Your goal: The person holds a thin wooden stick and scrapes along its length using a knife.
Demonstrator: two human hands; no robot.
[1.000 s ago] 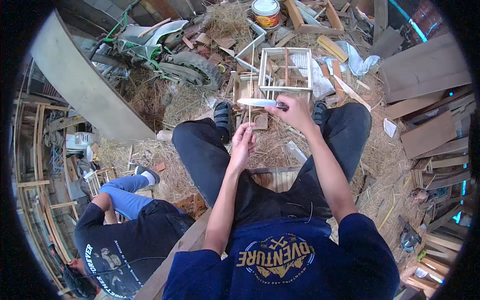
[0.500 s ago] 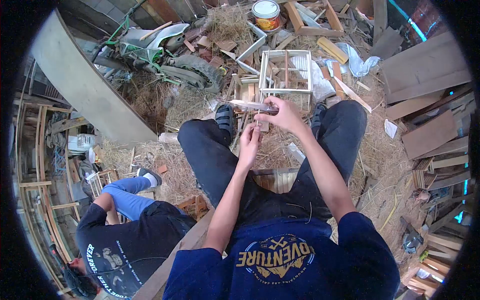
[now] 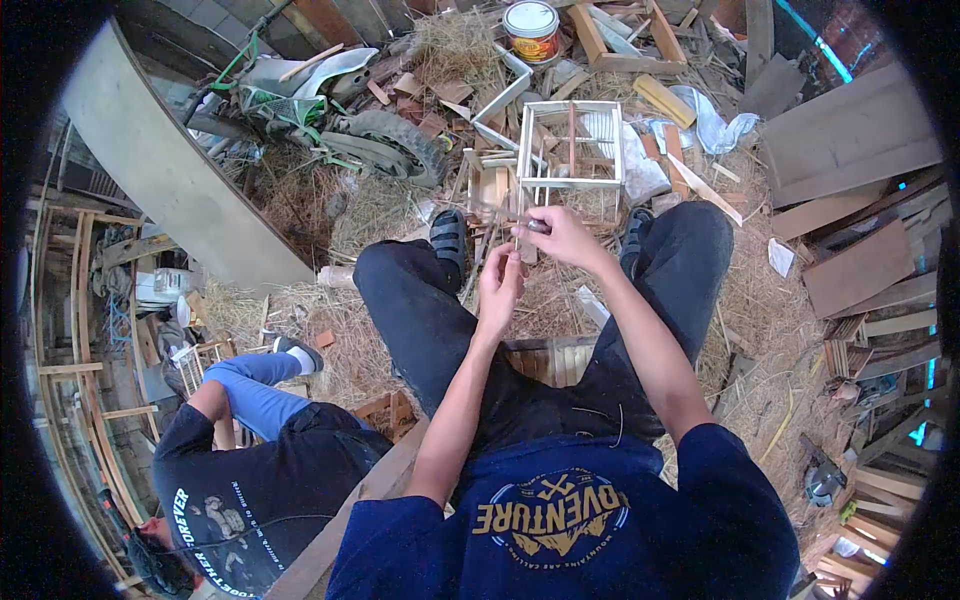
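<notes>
My left hand [image 3: 499,285] is closed in a pinch on a thin wooden stick [image 3: 517,243] that points away from me. Just beyond it, my right hand [image 3: 566,240] grips a knife by its dark handle [image 3: 538,226]. The blade reaches left across the stick and is smeared by motion. Both hands are close together, above the straw between my knees. Past them, a pale wooden frame [image 3: 570,184] with thin bars stands on the ground.
To my left a person in a black shirt [image 3: 260,490] sits bent over. A motorbike wheel [image 3: 392,148] and a large leaning board [image 3: 185,150] are at the far left. A paint bucket [image 3: 531,32] stands at the back. Stacked boards [image 3: 850,140] line the right side.
The knife has turned in my right hand: its blade, broad and pale before, now looks thin and blurred. My left hand has barely moved.
</notes>
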